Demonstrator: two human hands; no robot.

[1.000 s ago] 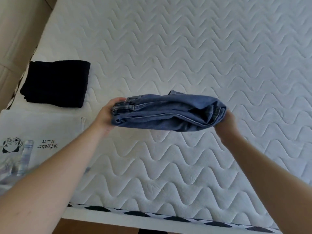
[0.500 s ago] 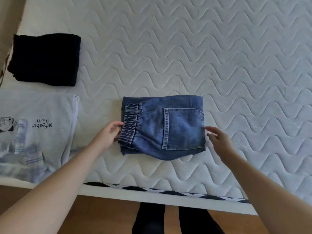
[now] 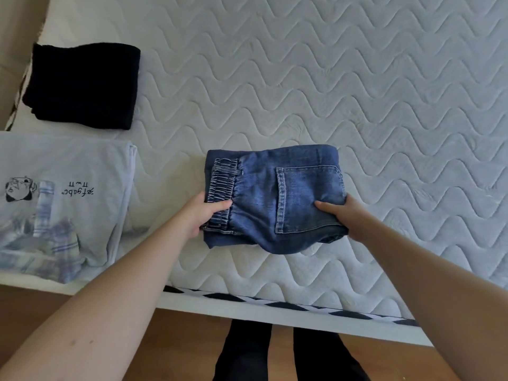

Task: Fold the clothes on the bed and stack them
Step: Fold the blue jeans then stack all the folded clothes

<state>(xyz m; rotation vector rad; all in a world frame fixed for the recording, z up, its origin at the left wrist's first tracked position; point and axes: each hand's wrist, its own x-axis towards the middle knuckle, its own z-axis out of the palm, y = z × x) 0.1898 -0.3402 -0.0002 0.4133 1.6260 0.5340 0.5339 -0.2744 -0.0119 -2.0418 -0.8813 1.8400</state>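
Observation:
A folded pair of blue jeans (image 3: 264,188) lies near the front edge of the white quilted mattress (image 3: 330,92), back pocket facing up. My left hand (image 3: 202,213) grips its left side at the elastic waistband, thumb on top. My right hand (image 3: 342,214) grips the right side, thumb lying on the pocket. A folded white T-shirt (image 3: 68,171) with a printed drawing lies at the left, over a checked garment (image 3: 55,248). A folded black garment (image 3: 82,83) sits behind it.
The mattress's front edge has a black-and-white trim (image 3: 275,301). Below it are a wooden floor (image 3: 192,342) and my dark-trousered legs (image 3: 275,353). A beige wall or headboard (image 3: 16,28) borders the bed at the far left.
The jeans were held in the air, then laid flat on the mattress. My hands, loose beside them half a second ago, now grip both sides.

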